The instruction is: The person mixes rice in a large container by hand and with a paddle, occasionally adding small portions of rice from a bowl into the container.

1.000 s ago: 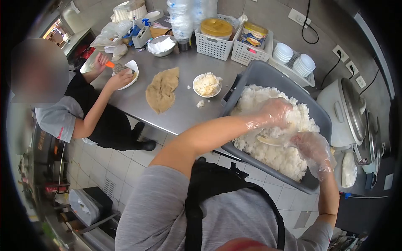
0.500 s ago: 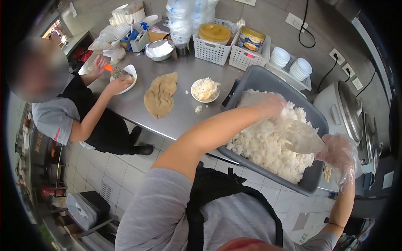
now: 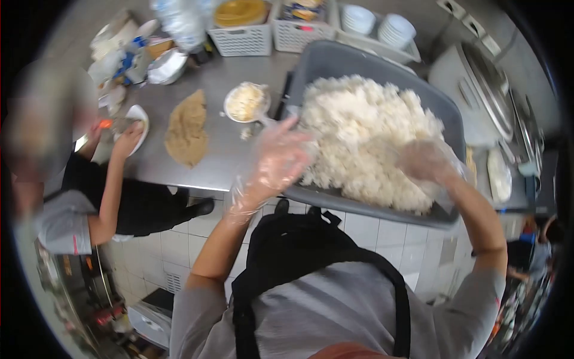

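Note:
A large grey tub (image 3: 335,57) holds a heap of cooked white rice (image 3: 359,119). My right hand (image 3: 427,161), in a clear plastic glove, is down on the rice at the right side. Its fingers are blurred and partly hidden, so their grip does not show. Gloved as well, my left hand (image 3: 280,158) is at the tub's left edge, fingers spread and holding nothing visible. Just beyond it stands a small white bowl (image 3: 245,103) of rice, with a few loose clumps beside it. A pale, elongated object (image 3: 498,175), possibly the rice scoop, lies right of the tub.
A brown cloth (image 3: 186,128) lies on the steel counter (image 3: 224,161). To the left, a co-worker handles something over a white dish (image 3: 139,122). White baskets (image 3: 242,40) and stacked bowls (image 3: 396,31) line the back. A large cooker (image 3: 457,90) stands at right.
My left hand has come out of the rice toward me, to the tub's left edge. The scoop no longer shows in my right hand, which is now on the rice. The view has shifted.

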Demonstrator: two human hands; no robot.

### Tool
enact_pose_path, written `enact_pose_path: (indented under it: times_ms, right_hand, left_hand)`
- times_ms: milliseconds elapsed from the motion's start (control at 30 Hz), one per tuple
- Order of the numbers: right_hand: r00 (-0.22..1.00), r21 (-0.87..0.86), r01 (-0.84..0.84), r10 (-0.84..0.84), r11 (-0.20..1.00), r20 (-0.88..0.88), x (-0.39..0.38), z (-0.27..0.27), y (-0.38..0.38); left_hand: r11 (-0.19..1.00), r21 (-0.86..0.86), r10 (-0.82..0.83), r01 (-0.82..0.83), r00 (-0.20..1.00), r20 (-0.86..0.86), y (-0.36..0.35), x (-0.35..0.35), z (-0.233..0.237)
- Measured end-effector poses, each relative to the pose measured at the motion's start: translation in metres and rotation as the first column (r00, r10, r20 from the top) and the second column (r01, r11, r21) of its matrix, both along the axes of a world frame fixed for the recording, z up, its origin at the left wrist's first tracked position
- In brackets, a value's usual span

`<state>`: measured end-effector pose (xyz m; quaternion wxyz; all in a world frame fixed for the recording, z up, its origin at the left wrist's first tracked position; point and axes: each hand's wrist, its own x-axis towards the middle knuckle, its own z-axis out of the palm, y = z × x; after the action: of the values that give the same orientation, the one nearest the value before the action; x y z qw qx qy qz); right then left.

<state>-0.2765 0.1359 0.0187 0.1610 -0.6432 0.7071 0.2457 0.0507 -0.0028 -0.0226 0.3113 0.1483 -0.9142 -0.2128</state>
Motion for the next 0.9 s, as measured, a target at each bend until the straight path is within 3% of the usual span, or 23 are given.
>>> enact_pose_path:
  times_ms: [67,133,200,267,333,367,400,467,533,567,633,700,733,800,833,900]
  right_hand:
    - [0.995,0.142,0.101,-0.101,0.985,-0.009,0.026,0.005,-0.017]
    - [0.963,0.187,0.199,-0.228,0.962,0.145,0.038,-0.006,-0.025]
    - [0.857,0.148,0.333,-0.365,0.931,0.364,0.062,-0.009,-0.026]
    - [0.659,-0.106,0.229,-0.074,0.968,0.749,0.045,-0.085,-0.013]
    - [0.721,-0.342,-0.022,0.252,0.94,0.645,0.055,-0.089,-0.018]
    - [0.84,-0.359,-0.27,0.401,0.893,0.366,0.059,-0.09,-0.022]
    - [0.845,-0.297,-0.496,0.533,0.816,0.053,0.067,-0.073,-0.025]
    - [0.835,-0.312,-0.229,0.351,0.922,0.424,0.061,-0.044,-0.019]
    - [0.874,-0.117,-0.053,0.103,0.992,0.474,0.067,0.008,-0.018]
    - [0.947,0.04,0.015,-0.027,0.999,0.32,0.072,0.033,-0.026]
    - [0.979,-0.147,-0.049,0.077,0.988,0.187,0.044,0.047,-0.016]
    - [0.98,-0.239,-0.179,0.151,0.954,-0.131,0.033,0.073,-0.004]
    - [0.945,-0.263,-0.237,0.158,0.935,-0.287,0.03,0.088,0.001]
    - [0.941,-0.243,-0.127,0.039,0.962,-0.336,0.039,0.128,0.001]
    - [0.888,-0.311,-0.264,0.104,0.913,-0.447,0.028,0.127,0.005]
    - [0.728,-0.373,-0.535,0.189,0.758,-0.659,-0.006,0.115,0.007]
  left_hand:
    - [0.994,0.11,0.023,-0.017,0.999,-0.05,0.002,-0.004,0.0]
    - [0.98,0.193,0.06,-0.046,0.996,-0.068,0.006,-0.008,0.005]
    - [0.975,0.209,0.089,-0.079,0.995,-0.043,0.011,-0.01,0.011]
    - [0.986,0.131,0.101,-0.102,0.995,0.014,0.012,-0.01,0.019]
    - [0.995,0.021,0.097,-0.1,0.991,0.088,0.011,-0.01,0.021]
    - [0.996,-0.024,0.09,-0.088,0.988,0.126,0.01,-0.011,0.02]
    - [0.995,-0.07,0.079,-0.069,0.983,0.164,0.009,-0.012,0.019]
    - [0.99,-0.132,0.09,-0.057,0.963,0.255,0.009,-0.018,0.02]
    - [0.989,-0.143,0.082,-0.041,0.954,0.289,0.01,-0.025,0.023]
    - [0.991,-0.125,0.07,-0.036,0.958,0.276,0.01,-0.029,0.028]
    - [0.999,-0.035,0.038,-0.029,0.954,0.298,0.01,-0.038,0.041]
    - [0.994,0.1,-0.003,-0.035,0.934,0.358,0.009,-0.05,0.058]
    - [0.979,0.197,-0.018,-0.043,0.956,0.294,0.008,-0.055,0.058]
    - [0.919,0.391,-0.025,-0.041,0.986,0.163,0.002,-0.067,0.05]
    - [0.902,0.413,0.038,-0.128,0.975,0.218,-0.006,-0.073,0.033]
    - [0.842,0.521,0.041,-0.14,0.98,0.197,-0.018,-0.083,0.009]
